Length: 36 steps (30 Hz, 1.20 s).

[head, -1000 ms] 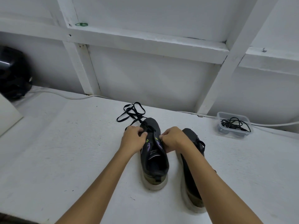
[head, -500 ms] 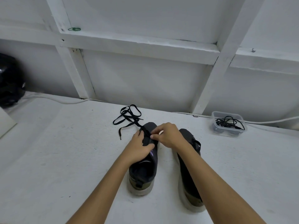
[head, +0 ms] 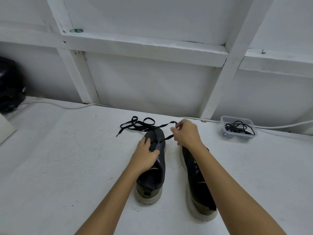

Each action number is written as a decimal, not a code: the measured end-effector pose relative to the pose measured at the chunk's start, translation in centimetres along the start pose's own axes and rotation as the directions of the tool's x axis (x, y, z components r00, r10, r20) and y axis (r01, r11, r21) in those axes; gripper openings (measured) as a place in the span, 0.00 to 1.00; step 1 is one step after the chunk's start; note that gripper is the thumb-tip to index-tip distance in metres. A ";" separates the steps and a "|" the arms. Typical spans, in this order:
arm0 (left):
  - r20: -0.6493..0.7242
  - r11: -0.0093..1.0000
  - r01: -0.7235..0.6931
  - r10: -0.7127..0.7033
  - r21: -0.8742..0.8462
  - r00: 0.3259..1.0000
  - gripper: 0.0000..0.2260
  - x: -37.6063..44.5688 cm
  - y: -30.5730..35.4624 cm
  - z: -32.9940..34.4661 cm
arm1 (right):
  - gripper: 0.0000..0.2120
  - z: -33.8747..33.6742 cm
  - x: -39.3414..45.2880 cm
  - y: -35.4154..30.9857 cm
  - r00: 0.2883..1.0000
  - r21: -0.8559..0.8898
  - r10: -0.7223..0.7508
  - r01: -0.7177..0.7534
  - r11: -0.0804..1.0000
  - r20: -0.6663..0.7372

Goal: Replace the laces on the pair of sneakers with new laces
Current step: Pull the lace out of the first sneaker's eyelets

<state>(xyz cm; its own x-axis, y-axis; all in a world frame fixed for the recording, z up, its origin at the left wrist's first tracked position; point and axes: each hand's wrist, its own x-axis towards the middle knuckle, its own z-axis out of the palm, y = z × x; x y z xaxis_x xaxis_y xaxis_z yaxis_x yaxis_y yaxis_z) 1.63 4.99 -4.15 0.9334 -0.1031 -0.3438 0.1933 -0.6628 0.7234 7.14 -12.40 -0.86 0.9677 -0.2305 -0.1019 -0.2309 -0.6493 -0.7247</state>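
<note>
Two dark sneakers with pale soles stand side by side on the white table (head: 50, 167), toes pointing away from me. My left hand (head: 146, 156) rests on the tongue area of the left sneaker (head: 155, 168), fingers spread over the eyelets. My right hand (head: 186, 133) pinches a flat black lace (head: 140, 125) above and to the right of that sneaker's toe. The lace runs from an eyelet up to my fingers, and its loose remainder lies coiled on the table beyond the toe. My right forearm covers part of the right sneaker (head: 198, 187).
A clear plastic tub (head: 238, 130) holding black laces sits at the back right by the wall. A white cable (head: 279, 126) runs along the wall base. A dark rounded object (head: 10, 85) sits at the far left. A white framed wall stands close behind.
My right hand has lifted up and to the right, drawing the lace out of the left sneaker. My left hand has slid down onto the sneaker's tongue area.
</note>
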 end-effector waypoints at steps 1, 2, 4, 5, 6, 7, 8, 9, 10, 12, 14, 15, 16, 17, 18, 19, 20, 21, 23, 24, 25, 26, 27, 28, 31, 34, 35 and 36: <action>-0.005 1.000 0.000 0.000 0.002 1.000 0.33 0.0 0.0 0.0 | 0.13 0.1 -0.7 -0.2 0.993 -0.053 0.055 -0.050 0.997 0.105; -0.009 1.000 -0.001 0.001 0.004 1.000 0.33 0.0 0.0 0.0 | 0.15 0.4 -1.4 -0.4 0.971 -0.060 0.108 -0.098 0.993 0.211; -0.015 1.000 -0.002 0.002 0.005 1.000 0.32 -0.1 0.1 0.0 | 0.17 1.2 -2.5 -0.6 0.934 0.001 0.133 -0.141 0.990 0.332; -0.017 1.000 -0.001 0.001 0.003 1.000 0.33 -0.1 0.1 0.0 | 0.16 1.7 -2.7 -0.6 0.944 0.008 0.099 -0.107 0.994 0.316; -0.018 1.000 0.002 -0.002 -0.002 1.000 0.33 -0.1 0.1 0.0 | 0.14 2.2 -2.6 -0.5 0.961 -0.014 0.049 -0.047 0.999 0.271; -0.019 1.000 0.005 -0.005 -0.008 1.000 0.33 -0.1 0.2 0.0 | 0.12 2.5 -2.4 -0.3 0.973 -0.040 0.003 0.007 0.999 0.232; -0.021 1.000 0.004 -0.005 -0.014 1.000 0.33 -0.2 0.2 -0.1 | 0.12 2.6 -2.1 -0.2 0.977 -0.060 -0.025 0.039 0.997 0.214; -0.022 1.000 0.002 -0.003 -0.021 1.000 0.33 -0.3 0.3 -0.1 | 0.11 2.6 -1.9 -0.2 0.978 -0.061 -0.038 0.051 0.997 0.205; -0.023 1.000 -0.001 0.001 -0.027 1.000 0.33 -0.3 0.3 -0.1 | 0.11 2.5 -1.7 -0.2 0.984 -0.028 -0.043 0.049 0.998 0.174; -0.018 0.999 -0.004 0.003 -0.040 1.000 0.33 -0.5 0.3 -0.1 | 0.09 1.8 -1.3 -0.2 1.000 0.141 -0.002 0.000 0.990 0.017; -0.015 0.999 -0.002 0.001 -0.051 1.000 0.32 -0.5 0.2 -0.2 | 0.08 0.7 -1.0 -0.4 0.986 0.338 0.103 -0.055 0.939 -0.128; -0.017 0.999 0.000 -0.001 -0.053 1.000 0.32 -0.6 0.2 -0.2 | 0.09 0.2 -1.0 -0.6 0.981 0.394 0.147 -0.085 0.915 -0.130; -0.020 0.999 0.001 -0.002 -0.053 1.000 0.33 -0.5 0.1 -0.2 | 0.11 -0.2 -1.1 -0.7 0.984 0.398 0.164 -0.124 0.909 -0.068; -0.023 0.999 0.001 -0.002 -0.052 1.000 0.32 -0.5 0.1 -0.1 | 0.14 -0.3 -1.5 -0.8 0.985 0.347 0.165 -0.170 0.922 0.045; -0.024 0.999 0.001 -0.003 -0.051 1.000 0.32 -0.5 0.2 -0.1 | 0.16 -0.2 -1.8 -0.9 0.972 0.264 0.154 -0.197 0.944 0.175; -0.026 0.999 0.003 -0.004 -0.050 1.000 0.32 -0.5 0.2 -0.1 | 0.18 0.1 -2.2 -0.9 0.950 0.185 0.137 -0.194 0.963 0.281; -0.029 0.999 0.003 -0.005 -0.049 1.000 0.32 -0.4 0.2 -0.1 | 0.17 0.8 -2.4 -0.8 0.936 0.124 0.117 -0.166 0.978 0.332; -0.030 0.999 0.004 -0.005 -0.048 1.000 0.32 -0.4 0.2 -0.1 | 0.15 1.5 -2.6 -0.7 0.942 0.080 0.086 -0.118 0.990 0.324; -0.029 0.999 0.004 -0.005 -0.046 1.000 0.33 -0.4 0.2 -0.2 | 0.13 2.6 -2.3 -0.4 0.974 -0.005 0.003 -0.002 1.000 0.225; -0.028 0.999 0.004 -0.006 -0.045 1.000 0.32 -0.4 0.3 -0.2 | 0.14 3.0 -1.9 -0.3 0.981 -0.045 -0.021 0.031 0.999 0.195; -0.026 0.999 0.005 -0.006 -0.045 1.000 0.32 -0.4 0.3 -0.2 | 0.14 3.0 -1.6 -0.2 0.983 -0.060 -0.029 0.040 0.997 0.184; -0.022 0.999 0.006 -0.007 -0.045 1.000 0.32 -0.4 0.3 -0.3 | 0.14 2.9 -1.2 -0.2 0.987 -0.039 -0.028 0.034 0.999 0.160; -0.018 0.999 0.005 -0.006 -0.046 1.000 0.32 -0.5 0.3 -0.2 | 0.13 2.6 -0.8 -0.2 0.994 0.019 -0.016 0.014 1.000 0.109; -0.015 0.999 0.003 -0.004 -0.049 1.000 0.32 -0.5 0.3 -0.2 | 0.12 2.0 -0.5 -0.3 1.000 0.106 0.010 -0.012 0.994 0.021; -0.021 0.998 0.002 -0.003 -0.056 1.000 0.32 -0.4 0.2 -0.1 | 0.09 -0.2 -0.2 -0.7 0.978 0.431 0.181 -0.121 0.894 -0.101; -0.026 0.998 -0.001 0.000 -0.064 1.000 0.32 -0.3 0.2 -0.1 | 0.18 -0.4 -1.3 -0.4 0.943 0.291 0.237 -0.301 0.908 0.235; -0.028 0.998 -0.003 0.001 -0.061 1.000 0.32 -0.2 0.2 -0.1 | 0.21 0.0 -1.8 -0.2 0.919 0.202 0.224 -0.299 0.933 0.326; -0.030 0.998 -0.002 0.001 -0.056 1.000 0.32 -0.2 0.2 0.0 | 0.20 0.8 -2.1 0.1 0.915 0.155 0.192 -0.260 0.953 0.356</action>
<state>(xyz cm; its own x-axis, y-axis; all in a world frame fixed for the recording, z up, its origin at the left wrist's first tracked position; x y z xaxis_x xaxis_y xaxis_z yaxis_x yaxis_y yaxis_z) 1.45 4.94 -3.94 0.9421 -0.0813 -0.3253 0.2079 -0.6197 0.7568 5.20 -11.41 -1.24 0.8768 -0.0776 -0.4745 -0.4562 -0.4461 -0.7700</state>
